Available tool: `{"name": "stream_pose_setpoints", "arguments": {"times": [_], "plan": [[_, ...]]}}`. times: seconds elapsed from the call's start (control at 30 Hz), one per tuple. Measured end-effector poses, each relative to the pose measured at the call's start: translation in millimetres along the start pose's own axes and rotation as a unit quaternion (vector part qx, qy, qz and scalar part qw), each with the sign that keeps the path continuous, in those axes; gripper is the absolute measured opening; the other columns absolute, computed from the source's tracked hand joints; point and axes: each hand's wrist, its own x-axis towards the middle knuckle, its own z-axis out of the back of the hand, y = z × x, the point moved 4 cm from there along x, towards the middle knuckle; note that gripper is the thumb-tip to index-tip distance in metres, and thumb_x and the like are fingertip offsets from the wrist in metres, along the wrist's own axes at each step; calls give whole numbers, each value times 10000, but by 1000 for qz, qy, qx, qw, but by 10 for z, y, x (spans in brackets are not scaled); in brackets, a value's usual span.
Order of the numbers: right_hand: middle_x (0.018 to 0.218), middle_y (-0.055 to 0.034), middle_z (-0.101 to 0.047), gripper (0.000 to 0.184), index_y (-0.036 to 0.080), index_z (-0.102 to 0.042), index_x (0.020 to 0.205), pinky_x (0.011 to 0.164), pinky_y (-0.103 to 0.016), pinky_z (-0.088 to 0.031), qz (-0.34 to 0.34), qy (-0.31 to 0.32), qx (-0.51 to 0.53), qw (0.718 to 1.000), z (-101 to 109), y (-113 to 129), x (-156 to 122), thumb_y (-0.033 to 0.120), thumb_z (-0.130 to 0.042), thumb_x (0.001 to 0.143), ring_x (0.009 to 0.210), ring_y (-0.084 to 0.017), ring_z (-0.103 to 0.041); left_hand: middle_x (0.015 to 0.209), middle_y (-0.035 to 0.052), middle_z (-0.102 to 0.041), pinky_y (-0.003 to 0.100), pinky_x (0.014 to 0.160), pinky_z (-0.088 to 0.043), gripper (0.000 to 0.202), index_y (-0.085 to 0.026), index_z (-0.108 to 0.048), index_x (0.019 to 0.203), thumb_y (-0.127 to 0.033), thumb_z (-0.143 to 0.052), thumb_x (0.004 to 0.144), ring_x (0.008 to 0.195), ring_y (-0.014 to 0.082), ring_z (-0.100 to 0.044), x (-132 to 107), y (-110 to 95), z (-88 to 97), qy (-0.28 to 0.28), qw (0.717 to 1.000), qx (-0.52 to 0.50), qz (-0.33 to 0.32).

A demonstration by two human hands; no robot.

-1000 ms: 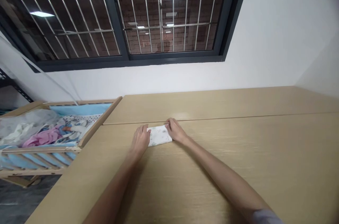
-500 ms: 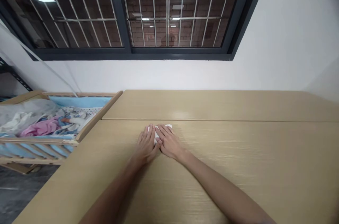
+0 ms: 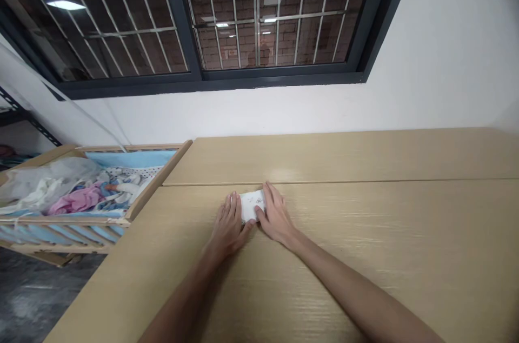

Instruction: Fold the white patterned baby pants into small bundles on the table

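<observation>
1. My left hand [image 3: 227, 226] lies along the left edge of the cloth [image 3: 251, 203], fingers straight and together, thumb spread out toward its near edge.
2. My right hand [image 3: 279, 221] lies at the cloth's right edge, fingers extended, thumb spread wide and resting on its near right part.
3. The cloth, white with a small print, sits between my hands, on the table [image 3: 344, 256].
4. My thumbs point toward each other, their tips near one another.
5. Just beyond my fingertips, a seam [image 3: 324, 183] crosses the table.
6. Well left of my hands stands a crib [image 3: 158, 189] with pink fabric [image 3: 79, 199] inside.
7. Ahead, beyond the table, is a barred window [image 3: 243, 79].
</observation>
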Motion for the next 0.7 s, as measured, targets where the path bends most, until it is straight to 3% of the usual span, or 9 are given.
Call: {"name": "stream_pose_setpoints", "arguments": {"times": [0.1, 0.17, 0.23, 0.3, 0.37, 0.43, 0.53, 0.6, 0.7], "plan": [[1513, -204, -403, 632, 148, -359, 1504, 1150, -559, -305, 30, -33, 80, 996, 182, -59, 98, 481, -472, 978, 1430, -342, -350, 1597, 279, -307, 560, 1149, -303, 877, -51, -215, 1556, -679, -363, 962, 1503, 388, -256, 37, 23, 155, -30, 998, -2, -46], [1433, -170, -505, 567, 188, -446, 1440, 1121, -529, -347, 72, 43, 112, 990, 278, -67, 189, 511, -496, 976, 1357, -325, -445, 1508, 245, -456, 539, 1103, -343, 819, -114, -381, 1476, -699, -480, 912, 1397, 377, -419, 70, 20, 284, -39, 997, -5, -69], [1364, -146, -580, 558, 212, -500, 1399, 1079, -493, -392, 112, 157, 113, 975, 338, -48, 257, 548, -544, 955, 1281, -315, -518, 1371, 189, -585, 519, 1050, -372, 684, -166, -509, 1347, -663, -570, 881, 1233, 342, -551, 93, 9, 381, -34, 996, -10, -77], [1344, -142, -603, 646, 222, -499, 1411, 1050, -478, -408, 133, 231, 86, 960, 376, -27, 292, 579, -633, 889, 1252, -325, -542, 1293, 161, -627, 514, 1025, -375, 608, -180, -550, 1277, -607, -640, 852, 1152, 326, -588, 100, 1, 425, -31, 997, -13, -75], [1374, -147, -583, 769, 222, -459, 1452, 1054, -479, -391, 152, 257, 51, 953, 378, -10, 294, 537, -731, 805, 1270, -338, -526, 1300, 165, -621, 519, 1027, -368, 606, -177, -554, 1274, -554, -691, 820, 1162, 336, -584, 102, -5, 422, -34, 997, -17, -71], [1415, -147, -552, 787, 213, -430, 1471, 1075, -471, -361, 164, 257, 33, 952, 342, -11, 266, 385, -747, 772, 1301, -330, -501, 1328, 171, -612, 529, 1040, -353, 565, -175, -562, 1279, -473, -700, 820, 1194, 351, -569, 109, -6, 393, -35, 997, -36, -60], [1415, -135, -560, 679, 197, -459, 1431, 1091, -455, -334, 151, 228, 33, 961, 276, -66, 216, 144, -604, 770, 1308, -294, -499, 1343, 166, -622, 531, 1062, -339, 403, -175, -593, 1252, -256, -607, 857, 1226, 345, -563, 127, -33, 372, -32, 996, -73, -38], [1364, -122, -602, 600, 200, -506, 1366, 1087, -468, -329, 120, 197, 50, 972, 262, -122, 219, 88, -527, 777, 1279, -286, -523, 1352, 157, -625, 517, 1074, -337, 361, -181, -620, 1213, -150, -517, 869, 1243, 324, -561, 131, -76, 401, -34, 995, -89, -24], [1263, -103, -642, 512, 217, -518, 1305, 1047, -473, -380, 55, 141, 136, 979, 329, -171, 316, 119, -517, 802, 1195, -275, -568, 1336, 158, -626, 516, 1070, -354, 313, -182, -643, 1173, -184, -444, 931, 1249, 321, -555, 120, -143, 515, -48, 992, -117, 6]]}}
